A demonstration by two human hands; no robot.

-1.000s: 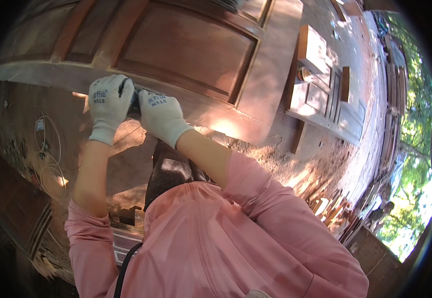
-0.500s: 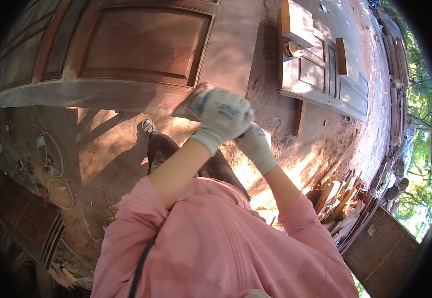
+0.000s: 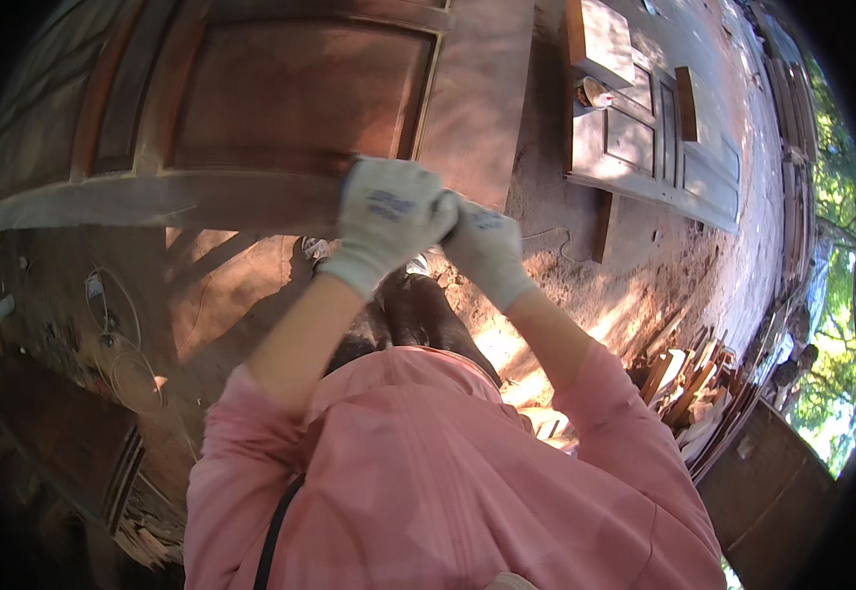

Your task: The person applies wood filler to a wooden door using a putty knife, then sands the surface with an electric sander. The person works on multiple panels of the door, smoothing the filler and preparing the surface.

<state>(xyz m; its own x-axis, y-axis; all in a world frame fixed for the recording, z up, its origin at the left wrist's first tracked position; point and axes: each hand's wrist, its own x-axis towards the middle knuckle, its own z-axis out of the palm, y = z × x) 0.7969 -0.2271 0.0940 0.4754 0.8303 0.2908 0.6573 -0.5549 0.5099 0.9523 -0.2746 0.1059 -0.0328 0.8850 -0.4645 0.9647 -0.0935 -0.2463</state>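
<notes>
Gloved left hand (image 3: 389, 221) touches right hand (image 3: 485, 246) (over wooden door (image 3: 280, 108)).

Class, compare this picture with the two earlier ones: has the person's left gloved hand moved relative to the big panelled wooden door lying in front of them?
Yes. The left hand has travelled rightward along the near edge of the door, from near its left part to its right end, beside the right hand.

One camera on the person's head, looking down past the pink shirt (image 3: 448, 472), very close to both gloved hands (image 3: 438, 221), wooden door (image 3: 251, 108) ahead, dirt ground far below, edges bent round.
</notes>
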